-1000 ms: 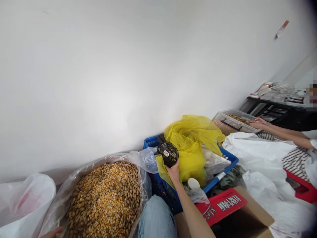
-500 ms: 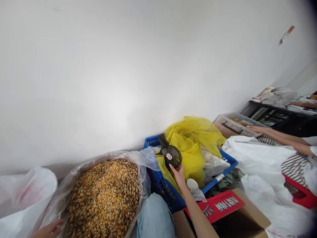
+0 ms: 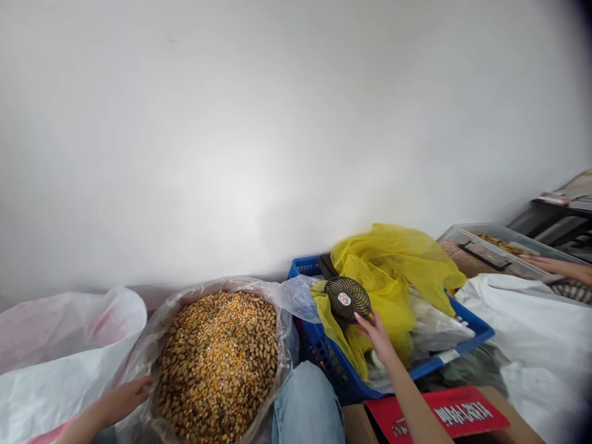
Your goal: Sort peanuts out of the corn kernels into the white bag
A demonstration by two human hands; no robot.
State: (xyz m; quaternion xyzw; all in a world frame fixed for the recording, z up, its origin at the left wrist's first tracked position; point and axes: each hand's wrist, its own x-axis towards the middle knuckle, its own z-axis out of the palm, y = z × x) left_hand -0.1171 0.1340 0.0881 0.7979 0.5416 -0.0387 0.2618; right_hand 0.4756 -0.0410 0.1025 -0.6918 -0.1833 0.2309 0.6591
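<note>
A small round black fan (image 3: 348, 300) with a spiral grille and a pale centre sticker rests over the yellow mesh cloth (image 3: 388, 265) in a blue plastic basket (image 3: 319, 348). My right hand (image 3: 375, 333) has its fingertips at the fan's lower right rim and grips it there. On the left, my left hand (image 3: 129, 398) is open with its fingers stretched out, at the near left edge of a clear plastic-lined sack (image 3: 289, 345). Unshelled peanuts (image 3: 266, 351) and loose corn kernels (image 3: 217, 345) fill that sack. Nothing is in my left hand.
White sacks (image 3: 50, 357) stand at the left. A red-flapped carton (image 3: 435, 410) is at the lower right. Farther right, another person's hand (image 3: 550, 265) reaches into a clear bin (image 3: 462, 237) beside a white sack (image 3: 518, 308). A white wall (image 3: 231, 135) rises behind.
The view has swung left, shifting everything to the right. The fan's face is turned more toward me. My left hand has come farther into view over the sack's edge.
</note>
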